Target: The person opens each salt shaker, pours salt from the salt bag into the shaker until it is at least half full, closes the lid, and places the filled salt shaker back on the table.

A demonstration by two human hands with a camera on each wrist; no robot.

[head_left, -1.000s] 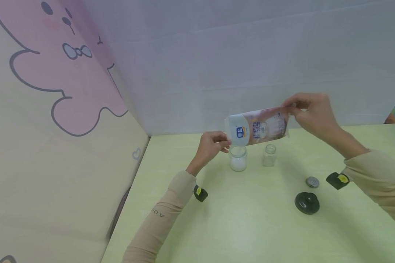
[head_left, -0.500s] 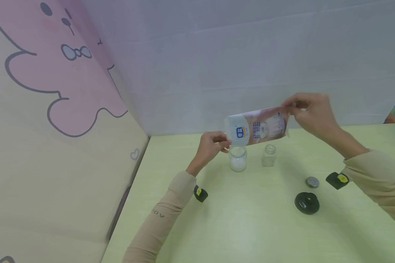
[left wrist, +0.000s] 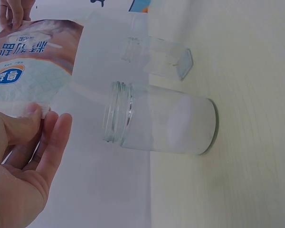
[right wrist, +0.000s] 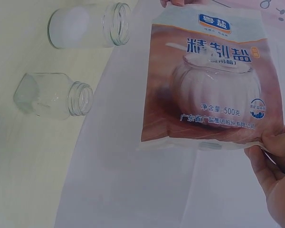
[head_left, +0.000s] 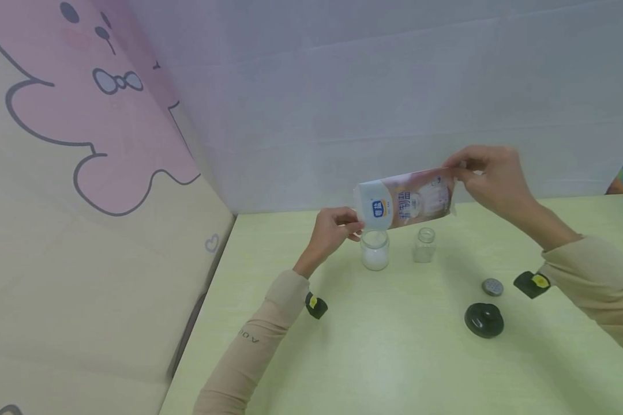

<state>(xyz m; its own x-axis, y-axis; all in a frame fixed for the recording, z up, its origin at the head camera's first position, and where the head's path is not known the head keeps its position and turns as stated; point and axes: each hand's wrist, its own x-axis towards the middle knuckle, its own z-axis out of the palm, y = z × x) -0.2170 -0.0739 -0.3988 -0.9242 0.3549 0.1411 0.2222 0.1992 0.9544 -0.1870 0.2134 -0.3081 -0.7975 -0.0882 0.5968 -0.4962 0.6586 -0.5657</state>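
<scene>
1. Brown-and-pale-blue printed plastic salt pouch [right wrist: 209,90]: probably light, soft, slippery; best pinched at its end seams.
2. It's held tilted, higher than the round clear-glass jar [left wrist: 164,118]; left hand [head_left: 332,231] pinches its lower end, right hand [head_left: 493,176] its upper.
3. Square-sided glass bottle [head_left: 424,251]: smooth, likely fragile.

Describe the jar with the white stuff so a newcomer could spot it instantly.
Toward the pale green table's far edge, find the raised printed bag. Just below it in the head view stands the wide jar, left of the narrow jar. It's rounder, and the only one holding white stuff.
</scene>
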